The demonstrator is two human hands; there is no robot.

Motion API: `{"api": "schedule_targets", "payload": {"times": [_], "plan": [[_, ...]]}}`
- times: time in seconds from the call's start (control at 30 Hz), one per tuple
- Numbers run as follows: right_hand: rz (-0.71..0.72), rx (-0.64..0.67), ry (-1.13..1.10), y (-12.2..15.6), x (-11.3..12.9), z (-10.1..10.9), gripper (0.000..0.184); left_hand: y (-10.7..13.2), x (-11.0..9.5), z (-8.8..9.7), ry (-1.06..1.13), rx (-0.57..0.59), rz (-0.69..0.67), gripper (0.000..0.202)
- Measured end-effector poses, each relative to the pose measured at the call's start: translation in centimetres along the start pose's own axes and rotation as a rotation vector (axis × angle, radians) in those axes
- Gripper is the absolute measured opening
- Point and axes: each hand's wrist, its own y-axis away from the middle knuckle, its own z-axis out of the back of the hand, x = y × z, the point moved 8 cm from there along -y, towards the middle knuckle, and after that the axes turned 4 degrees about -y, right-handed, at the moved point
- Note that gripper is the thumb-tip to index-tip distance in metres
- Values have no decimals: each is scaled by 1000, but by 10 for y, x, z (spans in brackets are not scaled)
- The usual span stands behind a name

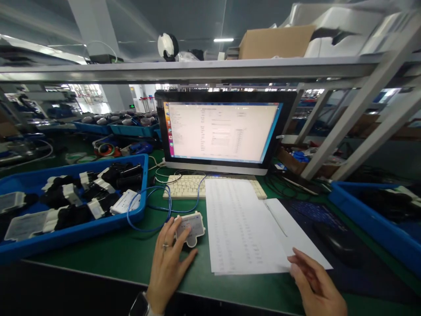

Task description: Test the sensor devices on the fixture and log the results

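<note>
A pale plastic housing with a clear face (194, 226) lies on the green bench top, left of the printed sheets. My left hand (169, 254) is spread over its left side, with fingertips resting on its face and upper edge and the thumb held apart. A blue cable (170, 197) loops on the bench just behind it. Several printed paper sheets (237, 232) cover the middle of the bench. At their lower right corner, my right hand (315, 281) has its thumb and curled fingers closed at the paper edge.
A blue bin (144, 184) of black and white parts stands left; another blue bin (355, 206) is right. Behind are a keyboard (186, 186) and a lit monitor (220, 131). A black mouse (335, 241) sits on a dark mat. A shelf (197, 70) crosses above.
</note>
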Motion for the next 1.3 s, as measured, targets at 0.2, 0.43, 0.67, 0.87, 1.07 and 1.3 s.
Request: {"api": "schedule_targets", "payload": {"times": [0.2,0.43,0.67,0.87,1.07,1.3], "plan": [[388,37,133,7,47,-15,17,0,-1,-4,7,-29,-65,31],[503,152,260,14,56,-27,17,-4,1,-8,94,-48,-72,28],[545,124,315,15,60,-26,12,-4,4,-8,122,-56,-68,27],[575,51,314,19,60,-20,32,-5,1,-6,130,-64,-73,25],[615,28,301,20,61,-20,42,-5,1,-5,122,-72,-76,26],[589,-7,339,18,60,-20,43,-4,3,-9,140,-58,-65,29]]}}
